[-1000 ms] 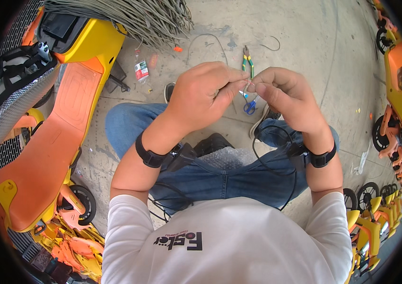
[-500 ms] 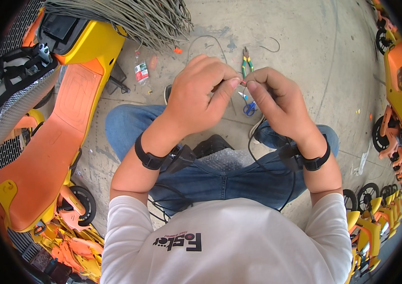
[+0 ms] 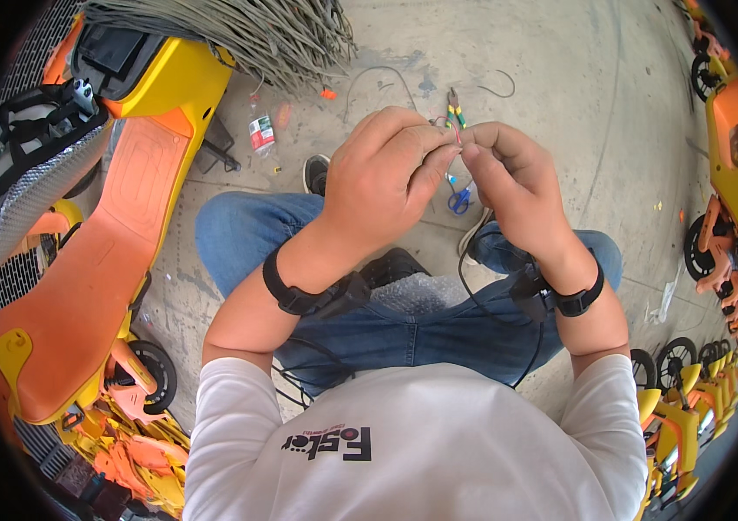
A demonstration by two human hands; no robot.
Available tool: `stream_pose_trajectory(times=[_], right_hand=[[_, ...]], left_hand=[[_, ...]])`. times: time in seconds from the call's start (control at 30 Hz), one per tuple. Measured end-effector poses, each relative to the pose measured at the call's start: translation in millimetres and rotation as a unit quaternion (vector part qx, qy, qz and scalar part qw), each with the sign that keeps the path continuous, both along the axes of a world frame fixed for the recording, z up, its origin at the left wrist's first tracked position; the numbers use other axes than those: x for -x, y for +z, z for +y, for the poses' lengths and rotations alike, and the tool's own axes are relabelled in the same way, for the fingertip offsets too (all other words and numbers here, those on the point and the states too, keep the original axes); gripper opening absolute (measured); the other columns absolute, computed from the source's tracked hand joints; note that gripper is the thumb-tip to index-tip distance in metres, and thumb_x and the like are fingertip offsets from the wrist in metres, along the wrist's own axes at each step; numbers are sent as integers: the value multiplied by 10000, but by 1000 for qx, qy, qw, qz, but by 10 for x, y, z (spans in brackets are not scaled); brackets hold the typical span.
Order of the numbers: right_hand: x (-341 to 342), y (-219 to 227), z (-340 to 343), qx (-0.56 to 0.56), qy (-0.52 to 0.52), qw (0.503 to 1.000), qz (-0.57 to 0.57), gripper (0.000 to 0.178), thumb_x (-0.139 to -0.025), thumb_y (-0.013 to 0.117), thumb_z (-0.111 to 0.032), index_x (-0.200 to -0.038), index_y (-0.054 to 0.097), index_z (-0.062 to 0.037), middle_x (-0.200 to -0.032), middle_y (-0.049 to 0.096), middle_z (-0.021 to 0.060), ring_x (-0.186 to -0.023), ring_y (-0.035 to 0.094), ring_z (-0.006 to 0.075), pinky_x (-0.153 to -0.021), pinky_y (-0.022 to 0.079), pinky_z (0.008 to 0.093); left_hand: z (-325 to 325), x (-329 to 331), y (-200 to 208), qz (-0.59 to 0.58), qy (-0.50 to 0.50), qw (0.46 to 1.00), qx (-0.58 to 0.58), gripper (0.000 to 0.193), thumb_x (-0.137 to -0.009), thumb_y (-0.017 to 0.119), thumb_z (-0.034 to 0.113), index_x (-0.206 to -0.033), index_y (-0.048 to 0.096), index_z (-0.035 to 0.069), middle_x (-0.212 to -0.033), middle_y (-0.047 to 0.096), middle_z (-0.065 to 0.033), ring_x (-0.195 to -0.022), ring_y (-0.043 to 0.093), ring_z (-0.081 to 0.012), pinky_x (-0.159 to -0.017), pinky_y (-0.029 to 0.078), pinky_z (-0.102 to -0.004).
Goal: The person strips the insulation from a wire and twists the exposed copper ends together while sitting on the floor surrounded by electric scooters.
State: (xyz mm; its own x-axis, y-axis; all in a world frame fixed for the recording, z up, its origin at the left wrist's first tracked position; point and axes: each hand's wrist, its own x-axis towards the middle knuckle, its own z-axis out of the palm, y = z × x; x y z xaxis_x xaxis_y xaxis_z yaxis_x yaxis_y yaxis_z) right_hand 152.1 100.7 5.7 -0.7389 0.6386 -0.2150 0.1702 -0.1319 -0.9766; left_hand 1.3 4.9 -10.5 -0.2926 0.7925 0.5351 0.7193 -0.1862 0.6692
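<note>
My left hand [image 3: 386, 178] and my right hand [image 3: 518, 178] meet at their fingertips above the floor, in front of my knees. Both are closed in a pinch on a thin red wire [image 3: 457, 136], of which only a short piece shows between them. Thin dark cable [image 3: 404, 82] curves over the floor behind my left hand. Just beyond the fingers lie pliers with green and yellow handles [image 3: 455, 113], partly covered by my hands. Blue-handled scissors [image 3: 459, 201] lie on the floor below the fingertips, their blades partly hidden.
A big bundle of grey-green cables [image 3: 273, 39] hangs over an orange and yellow scooter body [image 3: 139, 182] at left. A plastic bottle [image 3: 260, 130] lies near it. A short cable piece [image 3: 501, 85] lies farther off. Orange and yellow scooters [image 3: 725, 148] line the right side.
My left hand has shifted a little to the right, and its wrist has turned. The fingertips have risen slightly, and the red wire now points more upright between them.
</note>
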Motion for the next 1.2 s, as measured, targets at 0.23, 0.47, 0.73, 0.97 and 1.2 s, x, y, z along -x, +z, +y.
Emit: stream_pose_trajectory(times=[0.23,0.47,0.73,0.97,1.2], right_hand=[[-2,4,-53,-150,19,989,1,160,-922,544,-69,-1026,638,7,-694,560,20,-616,460,69,-560,403,242],[-13,-18,-88,-216,31,976,-14,132,-886,560,-37,-979,645,1,-652,564,68,-529,465,100,-504,403,265],[-23,-35,-58,-259,43,965,10,140,-864,551,-19,-964,647,-2,-658,568,64,-511,463,100,-498,400,262],[-103,148,-24,-163,44,986,2,166,-902,524,-50,-979,658,12,-727,581,-8,-606,464,48,-546,392,221],[-82,126,55,-88,63,994,8,161,-935,565,-104,-960,679,8,-758,586,-27,-635,453,35,-569,383,209]], left_hand=[[-2,48,26,142,-5,989,-39,204,-719,737,26,-918,692,40,-833,632,-82,-704,598,-243,-601,477,-321],[-23,31,38,184,3,982,-37,204,-650,722,2,-833,657,62,-789,614,-57,-679,585,-240,-596,475,-322],[18,40,39,138,42,987,-65,157,-646,704,12,-759,623,84,-758,601,-50,-654,569,-224,-559,442,-304],[49,521,-52,-11,175,982,63,104,-709,662,76,-688,569,34,-709,553,-77,-618,555,-228,-551,434,-376],[-13,362,4,-32,37,987,151,124,-884,629,100,-808,636,2,-755,577,-26,-605,504,-73,-535,392,-233]])
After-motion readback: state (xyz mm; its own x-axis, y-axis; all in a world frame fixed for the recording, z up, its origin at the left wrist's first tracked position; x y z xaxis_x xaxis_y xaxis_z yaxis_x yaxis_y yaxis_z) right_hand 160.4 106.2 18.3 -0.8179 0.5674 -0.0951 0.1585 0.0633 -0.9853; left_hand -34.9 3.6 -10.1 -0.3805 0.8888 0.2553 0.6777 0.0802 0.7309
